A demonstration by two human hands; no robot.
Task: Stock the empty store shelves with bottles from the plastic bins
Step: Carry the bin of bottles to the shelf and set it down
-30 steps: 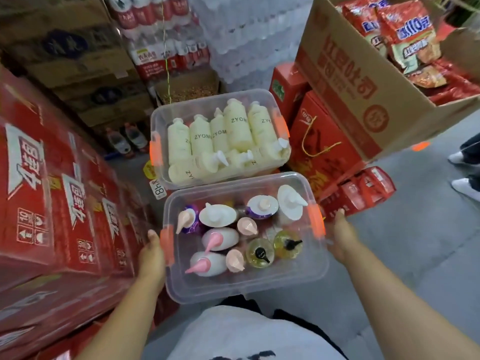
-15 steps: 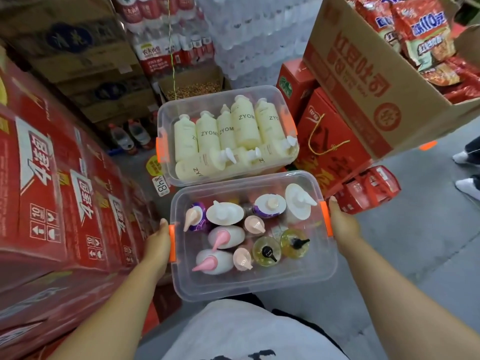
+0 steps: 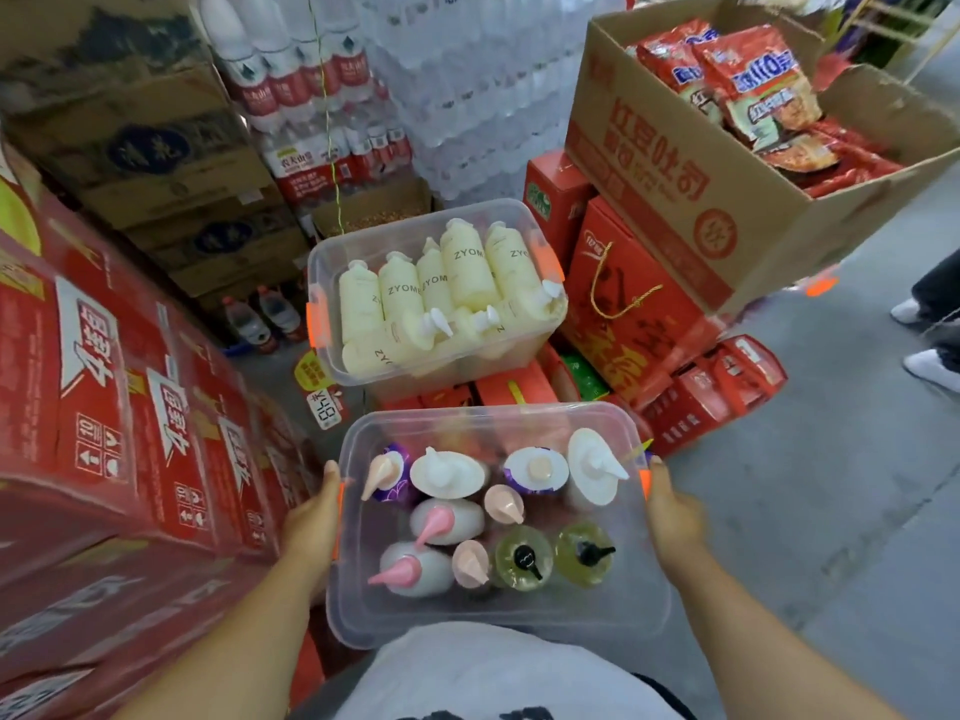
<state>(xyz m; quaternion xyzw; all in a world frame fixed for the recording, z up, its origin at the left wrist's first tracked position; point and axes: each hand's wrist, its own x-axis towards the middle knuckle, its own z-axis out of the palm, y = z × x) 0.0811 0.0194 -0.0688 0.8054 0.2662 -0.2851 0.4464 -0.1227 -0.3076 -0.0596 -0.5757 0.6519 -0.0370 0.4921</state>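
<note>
Left hand [image 3: 311, 517] and right hand [image 3: 670, 517] grip the clear bin [image 3: 498, 613] at both ends — thumbs on its rim, fingers hidden underneath — pump bottles [image 3: 447, 472] upright between them

Red cartons [image 3: 104, 387] stacked left; open cardboard box [image 3: 691, 184] of snack bags [image 3: 748, 90] right (water packs [image 3: 467, 85] behind).

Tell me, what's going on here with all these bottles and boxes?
A person is carrying a clear bin of mixed pump bottles in front of their body. Their two grips, the left hand and the right hand, hold its opposite ends. Just ahead, a second bin packed with cream bottles sits on red cartons. No shelf is in view, so nothing looks stocked yet.
</note>
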